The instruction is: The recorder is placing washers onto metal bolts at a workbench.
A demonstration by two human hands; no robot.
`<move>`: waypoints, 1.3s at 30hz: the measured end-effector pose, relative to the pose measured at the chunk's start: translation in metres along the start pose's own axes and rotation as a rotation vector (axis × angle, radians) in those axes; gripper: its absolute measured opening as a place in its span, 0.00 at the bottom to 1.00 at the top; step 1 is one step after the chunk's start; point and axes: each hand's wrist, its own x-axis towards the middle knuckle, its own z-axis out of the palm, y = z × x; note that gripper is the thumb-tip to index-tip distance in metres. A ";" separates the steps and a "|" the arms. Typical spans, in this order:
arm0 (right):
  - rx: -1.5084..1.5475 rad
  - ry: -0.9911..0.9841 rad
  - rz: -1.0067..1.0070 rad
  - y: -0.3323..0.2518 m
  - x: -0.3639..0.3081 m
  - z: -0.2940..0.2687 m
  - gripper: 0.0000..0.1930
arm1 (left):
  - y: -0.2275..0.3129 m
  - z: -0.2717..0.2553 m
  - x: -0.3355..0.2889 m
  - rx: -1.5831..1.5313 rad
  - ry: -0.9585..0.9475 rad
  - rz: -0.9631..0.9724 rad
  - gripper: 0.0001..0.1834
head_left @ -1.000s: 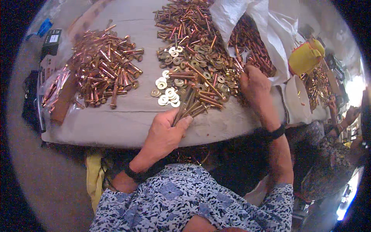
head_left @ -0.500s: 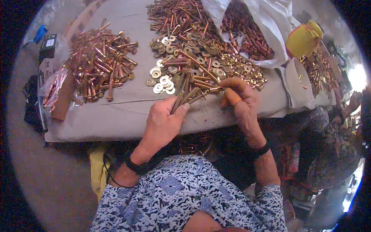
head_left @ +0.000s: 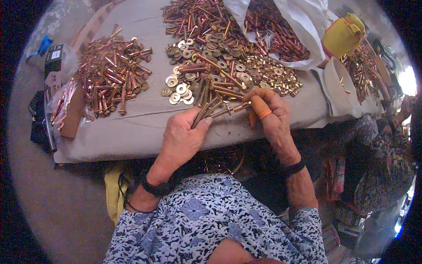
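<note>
My left hand is closed around several long brass-coloured bolts, which fan out beyond the thumb. One bolt sticks out to the right, with what looks like a washer along it. At that bolt's far end, my right hand pinches a small golden piece between thumb and fingers. Whether this piece is a nut, a sleeve or the bolt's own end, I cannot tell. An orange finger cover sits on the right thumb. Just past my hands lie flat washers and small golden nuts or sleeves.
A bolt heap lies on the left of the cloth-covered table, beside a clear bag. More bolts lie at the back, some in a white sack. At right are a yellow container and a white bowl.
My right thumb has closed against the fingers at the end of a bolt. That bolt now points right from my left hand, toward the right fingertips.
</note>
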 end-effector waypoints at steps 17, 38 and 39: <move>0.142 -0.011 0.012 -0.006 -0.018 0.010 0.09 | -0.002 0.002 -0.003 0.034 -0.031 0.050 0.09; -0.265 -0.182 -0.274 -0.004 -0.027 0.012 0.12 | 0.017 0.003 -0.012 -0.347 -0.320 -0.346 0.07; -0.276 -0.190 -0.285 -0.005 -0.026 0.012 0.12 | 0.018 0.004 -0.012 -0.270 -0.329 -0.342 0.07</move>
